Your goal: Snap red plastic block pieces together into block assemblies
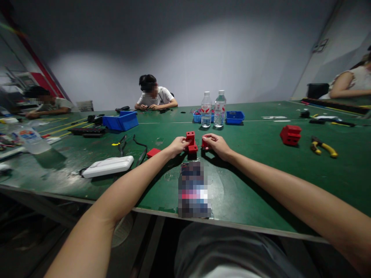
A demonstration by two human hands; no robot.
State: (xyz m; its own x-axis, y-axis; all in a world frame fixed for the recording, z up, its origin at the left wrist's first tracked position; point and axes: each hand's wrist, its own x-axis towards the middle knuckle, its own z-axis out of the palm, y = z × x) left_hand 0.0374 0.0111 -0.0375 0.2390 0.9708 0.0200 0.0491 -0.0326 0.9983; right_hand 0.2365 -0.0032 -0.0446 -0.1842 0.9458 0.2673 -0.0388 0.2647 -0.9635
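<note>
Your left hand (177, 147) grips a step-shaped red block (190, 139) with holes in its faces, fingers and thumb closed on its left side. Just to its right, your right hand (218, 145) pinches a smaller red piece (204, 142) between thumb and fingers; the two parts are near each other with a gap between, over the middle of the green counter (255, 173). You cannot tell whether either one touches the surface. Between your forearms, at the near edge, lies a phone (194, 189), its screen blurred. Beside your left forearm sits a flat red part (153, 153), and farther left lie a black strap (142, 153) and a long white case (108, 167). Out to your right, a chunky red block (290, 135) stands near yellow-handled pliers (328, 147). Beyond your hands, two water bottles (206, 112) stand upright side by side, with a small blue tray (235, 117) to their right and a larger blue bin (121, 121) off to the left. Across from you, a person in a white shirt (162, 97) leans over the counter.
</note>
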